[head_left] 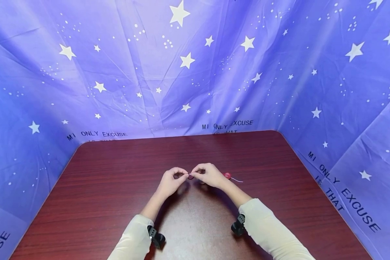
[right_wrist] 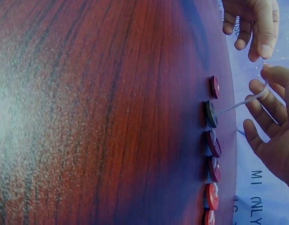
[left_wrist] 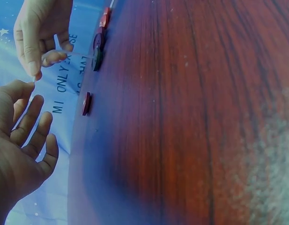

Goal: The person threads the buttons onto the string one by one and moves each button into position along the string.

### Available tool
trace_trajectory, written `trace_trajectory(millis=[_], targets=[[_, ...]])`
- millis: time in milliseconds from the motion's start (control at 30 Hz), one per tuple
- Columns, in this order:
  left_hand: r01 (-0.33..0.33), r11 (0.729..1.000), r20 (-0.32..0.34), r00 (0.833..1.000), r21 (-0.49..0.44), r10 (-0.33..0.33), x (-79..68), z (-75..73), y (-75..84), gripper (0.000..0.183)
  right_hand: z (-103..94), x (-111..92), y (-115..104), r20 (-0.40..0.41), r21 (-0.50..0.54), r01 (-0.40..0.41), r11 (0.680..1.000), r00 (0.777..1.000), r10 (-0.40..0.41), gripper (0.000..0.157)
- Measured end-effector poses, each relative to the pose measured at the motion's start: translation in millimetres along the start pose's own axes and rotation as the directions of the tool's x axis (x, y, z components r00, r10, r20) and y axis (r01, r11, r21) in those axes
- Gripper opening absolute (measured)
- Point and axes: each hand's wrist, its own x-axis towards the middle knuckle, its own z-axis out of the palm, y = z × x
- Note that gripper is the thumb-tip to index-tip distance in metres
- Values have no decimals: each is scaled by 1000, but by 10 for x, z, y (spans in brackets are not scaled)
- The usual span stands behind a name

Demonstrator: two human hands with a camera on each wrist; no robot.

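Note:
My left hand [head_left: 169,183] and right hand [head_left: 209,175] meet fingertip to fingertip above the table, thumb and forefinger of each pinching the end of a thin pale string [right_wrist: 240,102]. From the right fingers the string runs down to a dark green button [right_wrist: 211,114]. Behind that one, a purple button [right_wrist: 213,143], a dark red button [right_wrist: 214,168] and red buttons [right_wrist: 211,196] stand in a row with string showing at their holes. Apart from the string, a single dark red button [left_wrist: 87,104] lies under the fingertips. The other fingers of both hands are loosely bent.
A brown wood-grain table [head_left: 117,202] lies beneath the hands. In the head view, a tail of string [head_left: 237,180] trails right from a red button [head_left: 227,175]. Starred purple cloth [head_left: 169,72] hangs behind and at both sides. Each sleeve carries a black wrist camera [head_left: 156,237].

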Motion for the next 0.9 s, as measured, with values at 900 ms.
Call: trace_trajectory(millis=[900], targets=[[82,882,56,991,464,-121,186,114,-31,32,-64,-26,65,-87,15,-4,1000,996,6,11]])
